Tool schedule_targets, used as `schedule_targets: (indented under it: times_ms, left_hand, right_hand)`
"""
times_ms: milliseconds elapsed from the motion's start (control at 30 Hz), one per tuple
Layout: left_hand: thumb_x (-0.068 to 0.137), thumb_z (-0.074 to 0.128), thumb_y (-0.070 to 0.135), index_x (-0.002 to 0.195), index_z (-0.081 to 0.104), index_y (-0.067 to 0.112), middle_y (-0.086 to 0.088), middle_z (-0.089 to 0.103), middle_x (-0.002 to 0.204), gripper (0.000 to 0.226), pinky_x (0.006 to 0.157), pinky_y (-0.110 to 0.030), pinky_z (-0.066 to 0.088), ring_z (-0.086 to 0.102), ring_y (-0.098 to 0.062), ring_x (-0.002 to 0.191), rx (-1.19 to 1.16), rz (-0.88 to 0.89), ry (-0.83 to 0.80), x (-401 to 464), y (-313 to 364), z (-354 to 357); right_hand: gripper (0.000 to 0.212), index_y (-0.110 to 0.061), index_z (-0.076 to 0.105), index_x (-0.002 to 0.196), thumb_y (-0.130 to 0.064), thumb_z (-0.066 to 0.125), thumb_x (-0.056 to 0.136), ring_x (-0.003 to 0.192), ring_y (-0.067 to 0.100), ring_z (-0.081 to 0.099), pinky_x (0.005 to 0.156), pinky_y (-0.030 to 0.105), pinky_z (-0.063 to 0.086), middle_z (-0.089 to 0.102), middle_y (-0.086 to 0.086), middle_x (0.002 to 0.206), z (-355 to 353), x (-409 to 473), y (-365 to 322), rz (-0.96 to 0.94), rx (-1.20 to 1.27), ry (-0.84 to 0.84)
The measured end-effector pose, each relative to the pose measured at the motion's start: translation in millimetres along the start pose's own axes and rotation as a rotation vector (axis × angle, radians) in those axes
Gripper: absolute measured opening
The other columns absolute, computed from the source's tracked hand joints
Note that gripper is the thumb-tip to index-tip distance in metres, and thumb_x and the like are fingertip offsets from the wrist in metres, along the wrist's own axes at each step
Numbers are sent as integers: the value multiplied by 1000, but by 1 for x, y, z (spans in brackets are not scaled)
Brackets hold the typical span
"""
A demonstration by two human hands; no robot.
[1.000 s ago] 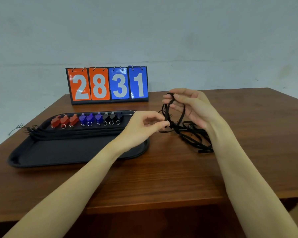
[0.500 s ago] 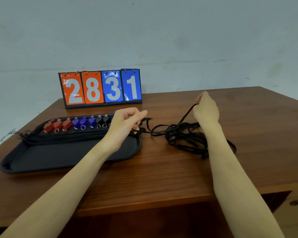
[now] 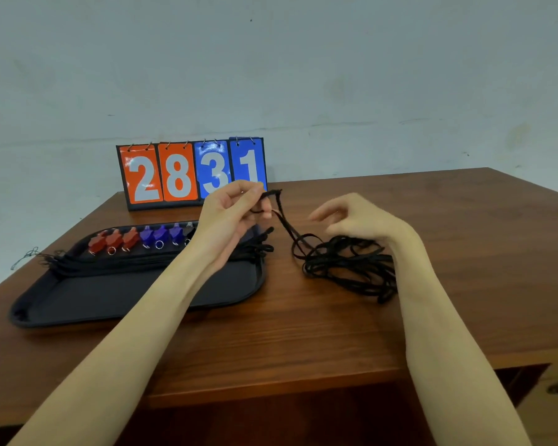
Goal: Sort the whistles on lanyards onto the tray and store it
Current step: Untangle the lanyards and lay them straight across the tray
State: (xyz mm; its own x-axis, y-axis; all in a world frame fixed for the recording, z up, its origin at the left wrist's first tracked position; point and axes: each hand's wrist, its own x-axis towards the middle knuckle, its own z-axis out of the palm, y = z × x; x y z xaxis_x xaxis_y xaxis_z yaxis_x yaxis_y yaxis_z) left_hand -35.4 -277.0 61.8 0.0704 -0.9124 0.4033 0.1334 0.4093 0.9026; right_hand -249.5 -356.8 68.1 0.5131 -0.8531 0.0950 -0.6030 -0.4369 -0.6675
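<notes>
A black tray (image 3: 116, 297) lies on the left of the wooden table. Along its far side stand red whistles (image 3: 113, 241) and purple whistles (image 3: 160, 236) in a row, their black cords (image 3: 116, 263) laid across the tray. My left hand (image 3: 232, 214) is raised above the tray's right end, pinching the end of a black lanyard (image 3: 287, 230). That lanyard runs down into a tangled heap of black lanyards (image 3: 348, 265) on the table. Just above the heap hovers my right hand (image 3: 358, 220), fingers spread, holding nothing. My left hand hides the whistles at the row's right end.
A flip scoreboard (image 3: 190, 173) reading 2831 stands at the table's back edge, behind the tray. Thin cord ends (image 3: 26, 255) hang over the table's left edge. The table's front edge (image 3: 271, 387) runs below my forearms. A wall rises behind.
My left hand lifted the lanyard end up and to the right. My right hand let go of its strand and opened above the heap. The view shifted slightly.
</notes>
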Motion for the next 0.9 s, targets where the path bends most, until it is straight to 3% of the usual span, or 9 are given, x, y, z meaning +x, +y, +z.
schedule_targets:
  times_ms: [100, 200, 333, 433, 500, 600, 667, 800, 900]
  left_hand:
    - [95, 53, 10, 95, 63, 5, -3, 66, 75, 11, 80, -27, 55, 65, -14, 76, -74, 0, 23, 7, 4, 6]
    - [95, 54, 10, 98, 63, 3, -8, 71, 84, 12, 88, -31, 55, 69, -20, 85, -81, -1, 35, 11, 7, 14]
    - [96, 53, 14, 121, 56, -1, -17, 67, 115, 29, 85, -35, 56, 68, -30, 100, -135, -37, 59, 18, 6, 20]
    - [93, 58, 13, 124, 55, 8, -13, 61, 121, 31, 74, -32, 56, 69, -22, 92, 34, -106, 131, 23, -2, 25]
    - [89, 62, 10, 122, 59, 11, -9, 63, 123, 34, 84, -33, 55, 66, -17, 102, 182, -126, -28, 23, -9, 29]
    - [85, 69, 20, 124, 58, 28, 15, 64, 120, 42, 93, -18, 48, 59, 2, 112, 422, -81, -302, 16, -16, 43]
    - [84, 70, 24, 117, 59, 36, 23, 64, 112, 37, 85, -10, 47, 58, 9, 107, 516, -12, -294, 13, -20, 52]
    - [86, 68, 19, 98, 70, 27, 12, 72, 94, 14, 82, -12, 49, 64, 1, 91, 643, 114, -214, 12, -29, 53]
    - [87, 67, 15, 93, 71, 23, 10, 72, 89, 11, 78, -10, 48, 65, 0, 85, 684, 93, -239, 10, -31, 49]
  right_hand:
    - [29, -20, 71, 108, -15, 73, 80, 66, -3, 56, 67, 13, 42, 63, -18, 74, 9, -8, -19, -126, 4, -267]
    - [18, -17, 75, 100, -22, 72, 83, 69, 7, 61, 69, 24, 49, 70, -12, 75, 7, -8, -16, -178, 102, -290]
    - [16, 0, 71, 100, -7, 63, 88, 58, 9, 50, 53, 16, 41, 67, -2, 72, -6, -9, -9, -176, 637, -130]
    - [18, 3, 67, 104, -4, 56, 91, 61, 6, 58, 56, 13, 49, 69, 3, 81, -14, -6, -5, -202, 1055, 87]
    - [19, 3, 66, 104, -5, 53, 93, 66, 7, 62, 63, 14, 53, 68, 5, 84, -18, -6, -3, -208, 1254, 161]
    - [22, 5, 63, 110, -6, 50, 96, 75, 9, 67, 69, 16, 55, 69, 6, 89, -21, -5, -2, -220, 1402, 210]
    - [24, 6, 62, 112, -7, 51, 96, 78, 11, 68, 69, 17, 55, 70, 7, 91, -21, -3, -1, -219, 1445, 205]
    - [18, 4, 63, 104, -7, 51, 95, 78, 12, 69, 69, 17, 55, 68, 10, 91, -20, 0, 3, -214, 1563, 205]
    - [13, 3, 63, 96, -3, 51, 95, 76, 16, 71, 66, 19, 57, 65, 15, 94, -21, 2, 5, -197, 1793, 302]
